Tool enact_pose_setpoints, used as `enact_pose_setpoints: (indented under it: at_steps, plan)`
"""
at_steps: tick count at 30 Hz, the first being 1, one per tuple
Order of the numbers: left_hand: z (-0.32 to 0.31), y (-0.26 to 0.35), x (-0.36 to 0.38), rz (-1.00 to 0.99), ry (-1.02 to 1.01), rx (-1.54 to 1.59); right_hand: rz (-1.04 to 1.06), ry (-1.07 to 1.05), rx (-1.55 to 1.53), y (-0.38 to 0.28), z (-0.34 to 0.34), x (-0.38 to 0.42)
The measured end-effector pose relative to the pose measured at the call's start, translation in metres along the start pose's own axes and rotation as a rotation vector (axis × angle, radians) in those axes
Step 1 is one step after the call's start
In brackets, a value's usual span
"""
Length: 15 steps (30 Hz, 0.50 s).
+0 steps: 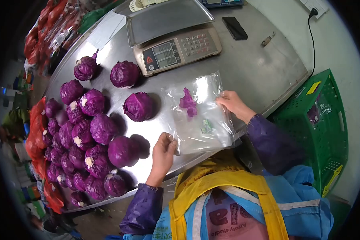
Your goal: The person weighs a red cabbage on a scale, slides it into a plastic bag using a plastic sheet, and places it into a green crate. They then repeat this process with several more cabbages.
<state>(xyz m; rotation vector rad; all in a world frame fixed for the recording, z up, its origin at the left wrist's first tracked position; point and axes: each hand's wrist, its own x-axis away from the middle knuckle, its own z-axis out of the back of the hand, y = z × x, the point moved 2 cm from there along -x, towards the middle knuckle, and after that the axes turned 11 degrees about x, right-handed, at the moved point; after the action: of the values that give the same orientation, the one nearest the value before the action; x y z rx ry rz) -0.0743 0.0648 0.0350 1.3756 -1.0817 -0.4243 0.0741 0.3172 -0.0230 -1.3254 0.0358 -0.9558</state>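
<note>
A clear plastic bag [212,112] lies spread on the metal table before me, near its front edge. My left hand [164,154] is closed on the bag's lower left edge, thumb and fingers pinching the film. At the upper right edge, my right hand [233,103] pinches the bag between thumb and fingers. A torn purple cabbage leaf [188,103] shows at the bag's upper part. Small green-and-white labels [206,126] show lower down on it. Nearest to my left hand is a round red cabbage [123,152]; another red cabbage [138,107] sits left of the bag.
Many more red cabbages [82,134] are piled on the table's left, beside red mesh bags [37,132]. A weighing scale [176,48] stands behind the bag, with a phone [235,28] to its right. On the right is a green plastic crate [328,120] holding a bagged cabbage.
</note>
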Motion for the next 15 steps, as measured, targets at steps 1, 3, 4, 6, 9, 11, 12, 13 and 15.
enact_pose_setpoints:
  at_steps: [1, 3, 4, 6, 9, 11, 12, 13, 15]
  plan:
    - [0.002, 0.012, -0.001, -0.06, 0.002, -0.025, 0.051, 0.029, -0.162, -0.004, 0.002, 0.006]
    - [0.004, 0.033, -0.002, -0.127, -0.005, -0.061, 0.082, 0.086, -0.198, -0.018, 0.016, 0.028]
    - [0.003, 0.042, -0.002, -0.147, -0.006, -0.082, 0.102, 0.141, -0.231, -0.023, 0.023, 0.038]
    - [-0.001, 0.052, -0.002, -0.221, 0.008, -0.318, 0.138, 0.212, -0.263, -0.028, 0.033, 0.052]
    - [-0.013, 0.067, -0.005, -0.43, 0.042, -0.563, 0.2, 0.308, -0.4, -0.036, 0.04, 0.064]
    - [-0.016, 0.074, -0.008, -0.536, 0.061, -0.577, 0.247, 0.295, -0.502, -0.033, 0.044, 0.066]
    - [-0.018, 0.078, -0.009, -0.578, 0.074, -0.589, 0.263, 0.304, -0.503, -0.034, 0.045, 0.069]
    - [-0.017, 0.08, -0.01, -0.591, 0.07, -0.589, 0.29, 0.286, -0.522, -0.035, 0.045, 0.071]
    - [-0.013, 0.084, -0.014, -0.617, 0.098, -0.607, 0.352, 0.256, -0.549, -0.033, 0.044, 0.076]
